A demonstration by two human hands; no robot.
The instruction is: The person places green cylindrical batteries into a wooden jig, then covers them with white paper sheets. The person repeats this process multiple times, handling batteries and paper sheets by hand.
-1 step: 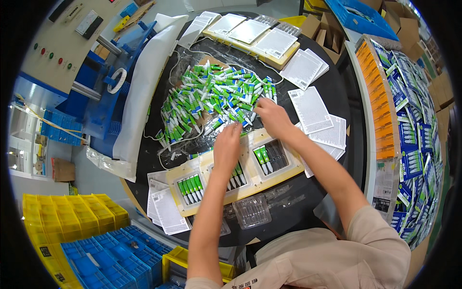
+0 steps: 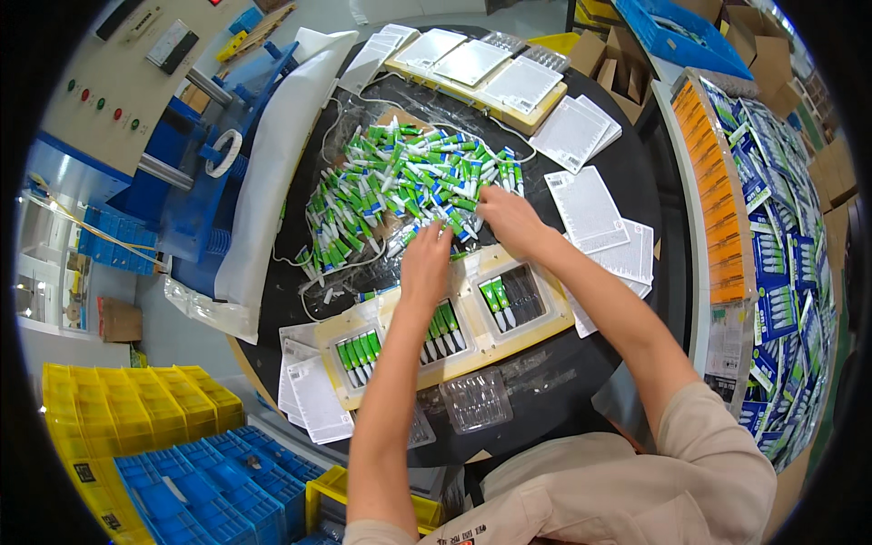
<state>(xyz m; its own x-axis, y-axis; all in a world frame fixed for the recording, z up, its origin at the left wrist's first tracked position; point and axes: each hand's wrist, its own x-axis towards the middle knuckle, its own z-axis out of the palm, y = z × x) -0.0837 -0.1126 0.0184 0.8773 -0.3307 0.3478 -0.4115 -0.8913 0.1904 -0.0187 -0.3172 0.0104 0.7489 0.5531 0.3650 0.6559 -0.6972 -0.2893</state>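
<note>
A heap of small green-and-white tubes [image 2: 400,173] with some blue on them lies on the black round table. At its near edge, the fingers of my left hand [image 2: 425,265] are bent down among the tubes, and whatever they hold is hidden. My right hand [image 2: 510,222] is at the heap's right near edge, fingers pinched together on a tube. Below my hands is a cream-coloured fixture [image 2: 490,342] with three windows holding clear blisters. Several tubes [image 2: 360,356] stand in the left window. The middle window is partly covered by my left arm, and the right one holds two tubes [image 2: 497,302].
A clear blister tray [image 2: 475,400] lies at the table's near side. White printed cards [image 2: 586,209] are at the right, with more on a second fixture [image 2: 509,107] behind. A blue press [image 2: 195,200] stands left; yellow crates [image 2: 136,409] are lower left; packed blister cards [image 2: 777,263] fill the far right.
My left hand has moved slightly farther into the heap, and its fingers have spread a little. My right hand has shifted slightly left. The tubes in the windows look the same.
</note>
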